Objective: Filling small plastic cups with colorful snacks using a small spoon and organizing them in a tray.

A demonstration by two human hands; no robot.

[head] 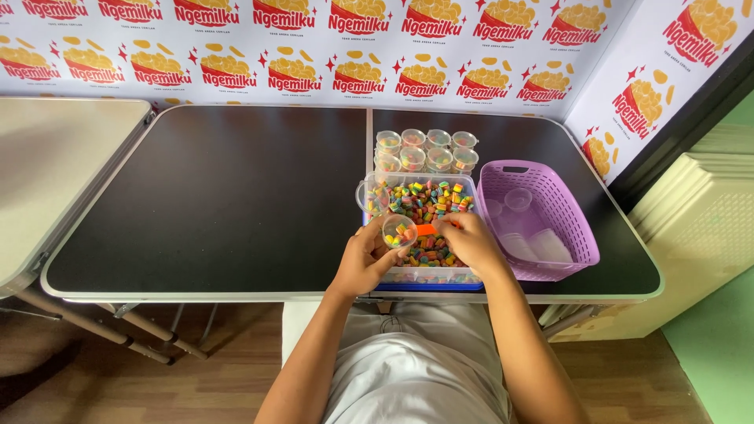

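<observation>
My left hand (363, 259) holds a small clear plastic cup (399, 231) partly filled with colourful candies. It hovers over the near left part of a clear tub (463, 275) full of the same multicoloured candies. My right hand (471, 242) grips an orange scoop (426, 229) whose tip meets the cup's rim. Behind the tub stand several small lidded cups (425, 150) with candy in them, in two rows.
A purple plastic basket (567, 210) to the right of the tub holds empty clear cups and lids. Everything sits on a black folding table (220, 196). A beige table (55, 157) adjoins at left. Printed panels wall off the back and right.
</observation>
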